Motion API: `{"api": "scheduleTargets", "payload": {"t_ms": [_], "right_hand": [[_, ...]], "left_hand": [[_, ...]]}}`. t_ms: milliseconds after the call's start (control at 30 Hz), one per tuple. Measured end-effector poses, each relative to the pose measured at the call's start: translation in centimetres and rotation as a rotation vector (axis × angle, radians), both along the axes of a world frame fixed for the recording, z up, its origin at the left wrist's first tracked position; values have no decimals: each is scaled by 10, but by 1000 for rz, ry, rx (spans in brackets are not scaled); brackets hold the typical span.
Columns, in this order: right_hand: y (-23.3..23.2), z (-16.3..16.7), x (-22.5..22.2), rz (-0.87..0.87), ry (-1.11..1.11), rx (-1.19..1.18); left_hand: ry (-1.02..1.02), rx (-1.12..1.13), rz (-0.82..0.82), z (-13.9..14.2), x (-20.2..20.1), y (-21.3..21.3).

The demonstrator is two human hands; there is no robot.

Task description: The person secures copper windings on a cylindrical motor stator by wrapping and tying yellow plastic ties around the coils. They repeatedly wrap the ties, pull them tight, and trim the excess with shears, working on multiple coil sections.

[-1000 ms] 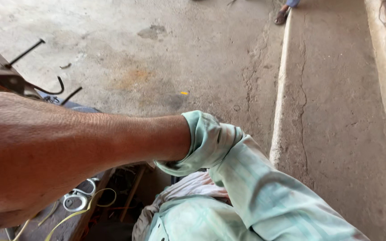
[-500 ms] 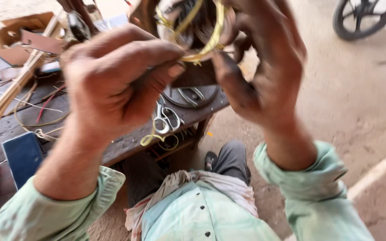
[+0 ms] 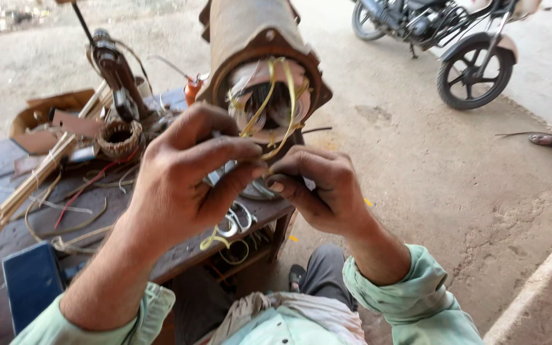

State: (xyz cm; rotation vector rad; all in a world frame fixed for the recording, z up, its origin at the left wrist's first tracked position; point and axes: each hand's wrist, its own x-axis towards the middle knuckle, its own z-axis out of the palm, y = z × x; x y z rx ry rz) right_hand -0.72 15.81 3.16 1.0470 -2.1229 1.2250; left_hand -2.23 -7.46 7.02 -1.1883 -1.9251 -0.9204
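Two yellow sleeved wires [image 3: 289,102], looped, frayed.

torn brown cardboard box [image 3: 46,118] far left on bench, open top

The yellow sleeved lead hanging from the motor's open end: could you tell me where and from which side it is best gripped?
Probably at its free lower end, where the yellow sleeved lead loops down out of the motor housing. Come from below and in front, as the left hand and right hand do; higher up it runs into the packed windings.

Motor housing [image 3: 260,38] on workbench [image 3: 7,211] — motorcycle [image 3: 445,35] behind, right.
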Motion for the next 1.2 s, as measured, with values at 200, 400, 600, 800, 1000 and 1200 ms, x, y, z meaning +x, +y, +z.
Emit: {"api": "scheduleTargets", "payload": {"t_ms": [200, 400, 600, 800, 1000, 1200], "right_hand": [[43, 6, -14, -151, 235, 28], [118, 21, -73, -331, 478, 35], [140, 28, -92, -608, 537, 43], [77, 22, -56, 189, 109, -657], [29, 50, -38, 661, -91, -655], [50, 95, -58, 472, -4, -364]], "left_hand": [[-10, 12, 76, -1, -15, -19], [-115, 148, 124, -11, -49, -53], [-349, 291, 115, -35, -64, -79], [-957, 539, -614, -31, -26, -47], [-837, 240, -917, -2, -35, 11], [-597, 247, -566, -5, -44, -8]]}}
